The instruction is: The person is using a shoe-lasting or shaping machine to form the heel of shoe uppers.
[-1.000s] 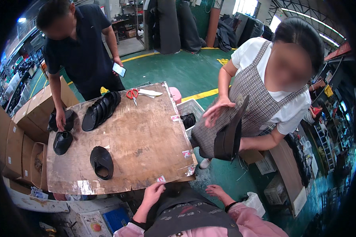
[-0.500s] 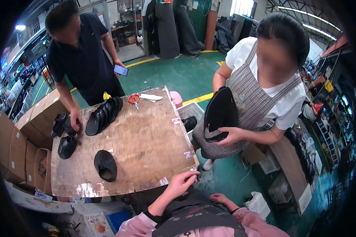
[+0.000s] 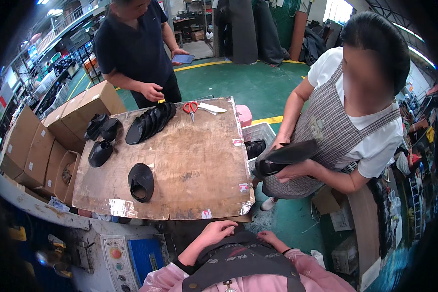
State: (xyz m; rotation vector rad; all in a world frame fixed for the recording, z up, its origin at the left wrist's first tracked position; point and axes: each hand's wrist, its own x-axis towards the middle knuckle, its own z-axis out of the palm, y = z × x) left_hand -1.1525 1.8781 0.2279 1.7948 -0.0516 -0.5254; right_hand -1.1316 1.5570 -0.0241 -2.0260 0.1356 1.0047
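I see the left hand (image 3: 218, 232) at lower centre, near the table (image 3: 199, 170), fingers loosely bent and released. The right hand (image 3: 272, 239) is beside it; I can't tell its grip. A black shoe (image 3: 140, 173) rests left of centre; a co-worker (image 3: 355, 117) holds another shoe (image 3: 288, 155), right of centre.

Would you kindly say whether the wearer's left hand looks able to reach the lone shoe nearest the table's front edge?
Probably yes: nothing visible stands between the left hand, just off the table, and the black shoe.
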